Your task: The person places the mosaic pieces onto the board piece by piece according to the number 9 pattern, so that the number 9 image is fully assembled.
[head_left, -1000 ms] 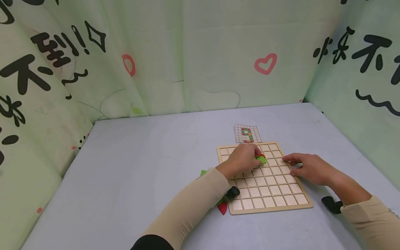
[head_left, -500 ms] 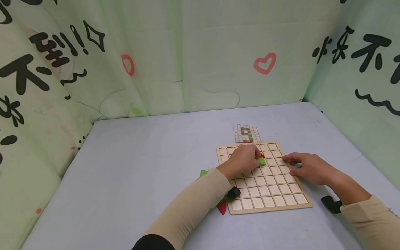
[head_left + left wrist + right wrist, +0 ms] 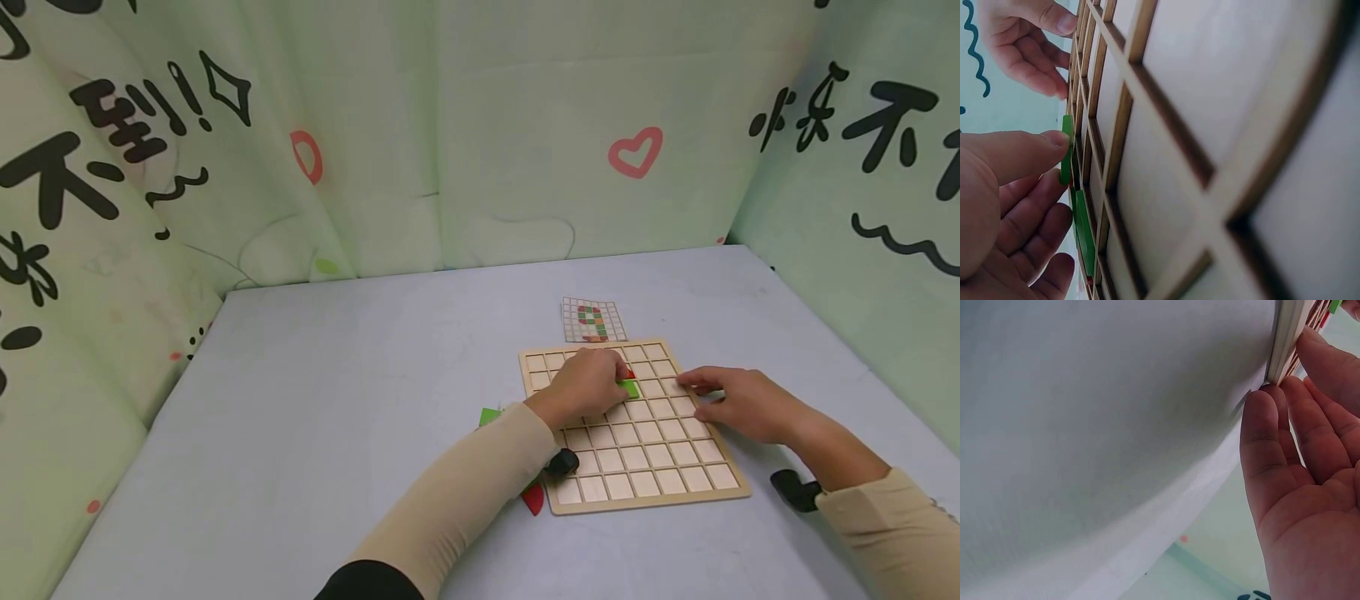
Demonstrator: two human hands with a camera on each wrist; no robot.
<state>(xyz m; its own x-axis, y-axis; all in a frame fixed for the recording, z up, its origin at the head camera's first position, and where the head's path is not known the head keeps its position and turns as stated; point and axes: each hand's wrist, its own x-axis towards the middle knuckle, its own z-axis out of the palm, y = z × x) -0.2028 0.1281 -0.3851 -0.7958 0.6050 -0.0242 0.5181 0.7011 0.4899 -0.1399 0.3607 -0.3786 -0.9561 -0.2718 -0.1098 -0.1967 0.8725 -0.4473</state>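
Note:
A wooden grid board (image 3: 651, 502) lies on the table. Over its upper part, my left hand (image 3: 581, 385) pinches a small green tile (image 3: 1066, 153) between thumb and fingers, the tile standing on edge close over the cells. Another green tile (image 3: 1085, 231) lies in the grid by the curled lower fingers; the left hand hides it in the head view. A bit of a red piece (image 3: 631, 374) shows just beyond the held tile. At the board's right edge, my right hand (image 3: 753, 406) touches the rim with thumb and fingertips, its fingers loosely extended (image 3: 1263, 425).
A printed pattern card (image 3: 592, 321) lies just past the board's far edge. Left of the board, partly behind the left forearm, are a green piece (image 3: 489, 415) and a red rounded piece (image 3: 533, 499). Printed curtains (image 3: 525, 125) enclose the table (image 3: 337, 375).
The left hand and its green tile have shifted very slightly right and nearer over the grid. The right hand stays at the board's edge.

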